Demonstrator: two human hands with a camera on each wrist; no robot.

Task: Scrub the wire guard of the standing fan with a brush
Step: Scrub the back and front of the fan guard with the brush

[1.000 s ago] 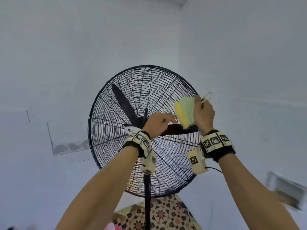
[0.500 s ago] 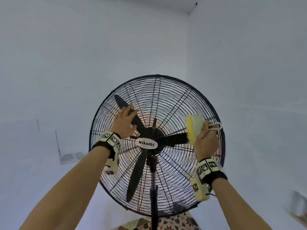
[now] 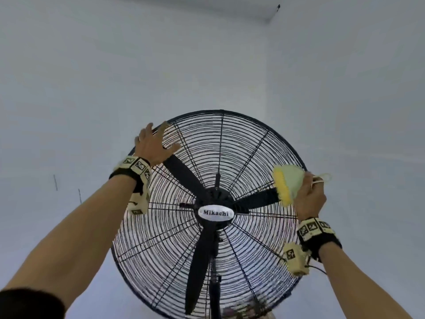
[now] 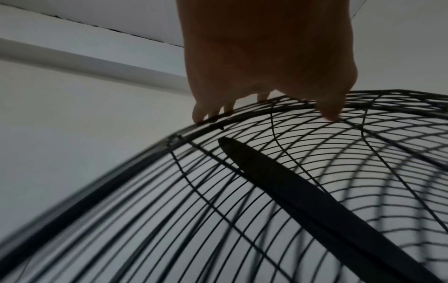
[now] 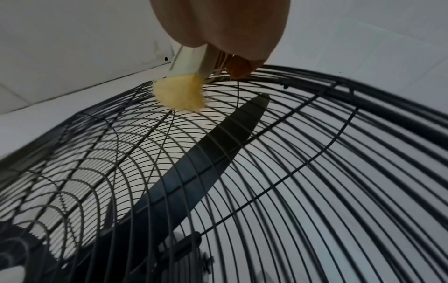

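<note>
A black standing fan with a round wire guard (image 3: 250, 157) and three black blades fills the middle of the head view; its hub badge reads Mikachi. My left hand (image 3: 154, 146) lies spread and flat on the guard's upper left rim, fingers (image 4: 201, 113) straight against the wires. My right hand (image 3: 310, 194) grips a pale green brush (image 3: 289, 178) with yellow bristles at the guard's right side. In the right wrist view the bristles (image 5: 179, 95) press on the wire guard (image 5: 303, 172) above a blade.
Pale walls surround the fan and meet in a corner at the upper right (image 3: 271, 17). The fan's pole (image 3: 215, 295) runs down out of the frame. A patterned surface shows dimly through the guard's bottom wires (image 3: 243, 313).
My left hand has slid from near the hub up to the guard's upper left rim. The brush hand has moved outward to the right edge. The head view has tilted upward.
</note>
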